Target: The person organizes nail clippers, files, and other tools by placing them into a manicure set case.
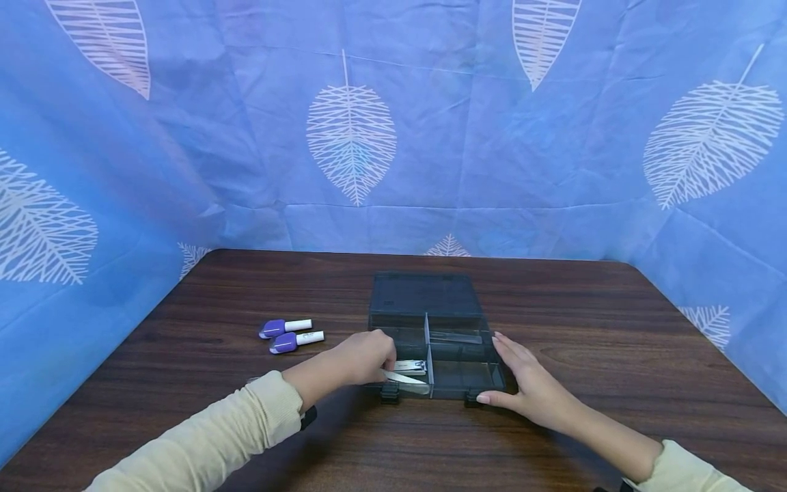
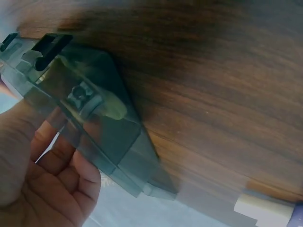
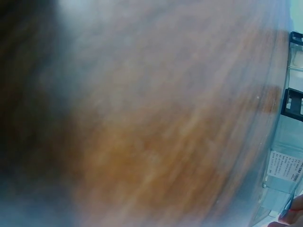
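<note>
A dark see-through plastic box [image 1: 467,376] with its lid [image 1: 424,294] folded back stands on the table. My left hand [image 1: 369,357] reaches into its left side, fingers curled, pinching a slim pale pointed tool [image 1: 406,378] that looks like a nail file. Behind the tool, in the front left compartment, lies a silver nail clipper [image 1: 410,367]; through the box wall the clipper [image 2: 83,97] shows in the left wrist view. My right hand [image 1: 531,389] rests at the box's right front corner, fingers straight along the side, thumb by the front clasp [image 1: 472,398].
Two purple nail polish bottles [image 1: 285,329] with white caps lie left of the box on the dark wood table [image 1: 584,307]. A pale divider [image 1: 428,355] splits the box. Blue leaf-print cloth [image 1: 418,171] hangs around the table. A printed label [image 3: 285,166] shows on the box.
</note>
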Action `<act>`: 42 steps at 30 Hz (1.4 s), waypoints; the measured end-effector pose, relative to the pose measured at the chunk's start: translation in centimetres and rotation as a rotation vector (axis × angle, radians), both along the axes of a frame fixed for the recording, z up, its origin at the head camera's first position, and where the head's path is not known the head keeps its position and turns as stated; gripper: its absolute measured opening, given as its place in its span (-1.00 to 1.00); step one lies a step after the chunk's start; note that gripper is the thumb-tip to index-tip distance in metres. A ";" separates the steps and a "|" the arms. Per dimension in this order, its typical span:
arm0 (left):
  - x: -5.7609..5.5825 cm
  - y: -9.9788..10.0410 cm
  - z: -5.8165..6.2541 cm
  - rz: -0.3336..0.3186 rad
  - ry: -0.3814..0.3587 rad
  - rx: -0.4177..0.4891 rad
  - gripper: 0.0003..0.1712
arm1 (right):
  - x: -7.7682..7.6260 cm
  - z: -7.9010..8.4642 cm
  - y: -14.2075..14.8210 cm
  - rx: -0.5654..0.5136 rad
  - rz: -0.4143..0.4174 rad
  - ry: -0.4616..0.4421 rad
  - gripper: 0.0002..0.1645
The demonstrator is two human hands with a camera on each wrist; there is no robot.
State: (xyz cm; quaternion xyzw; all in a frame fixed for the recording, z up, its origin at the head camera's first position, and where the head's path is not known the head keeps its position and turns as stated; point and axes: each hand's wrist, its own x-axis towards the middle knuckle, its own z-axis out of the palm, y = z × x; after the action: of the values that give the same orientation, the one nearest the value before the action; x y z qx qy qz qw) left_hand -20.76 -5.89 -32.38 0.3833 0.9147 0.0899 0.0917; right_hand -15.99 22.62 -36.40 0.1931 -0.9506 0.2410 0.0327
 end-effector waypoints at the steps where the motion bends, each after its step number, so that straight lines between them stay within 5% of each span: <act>1: 0.0 0.0 0.0 0.005 0.003 -0.005 -0.65 | 0.0 0.0 0.0 -0.001 0.001 -0.001 0.14; 6: -0.1 -0.5 -0.3 0.004 0.010 0.057 -0.93 | 0.0 0.1 -0.1 -0.001 0.007 0.005 0.15; 11: 0.1 -1.7 -0.5 -0.007 0.027 0.231 -0.81 | -0.1 0.1 -0.2 0.004 0.007 0.005 0.15; 21: 0.9 -5.4 -0.7 0.182 0.285 0.523 -0.65 | 0.0 0.2 0.0 0.000 0.010 0.006 0.14; 25: 0.9 -7.4 -1.0 0.251 0.353 0.556 -0.64 | 0.0 0.2 0.0 0.006 0.005 0.003 0.15; 34: 0.5 -11.9 -2.3 0.399 0.370 0.608 -0.63 | 0.0 0.1 0.0 0.008 -0.003 -0.007 0.15; 42: 0.2 -14.7 -3.6 0.492 0.362 0.538 -0.59 | -0.1 0.1 -0.1 0.005 0.002 0.006 0.15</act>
State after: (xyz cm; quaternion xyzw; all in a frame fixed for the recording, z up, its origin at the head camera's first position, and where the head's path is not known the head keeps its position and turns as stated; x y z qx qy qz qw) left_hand -20.59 -20.61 -35.94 0.1730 0.9243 0.2764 -0.1987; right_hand -16.06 22.49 -36.34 0.1947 -0.9509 0.2380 0.0350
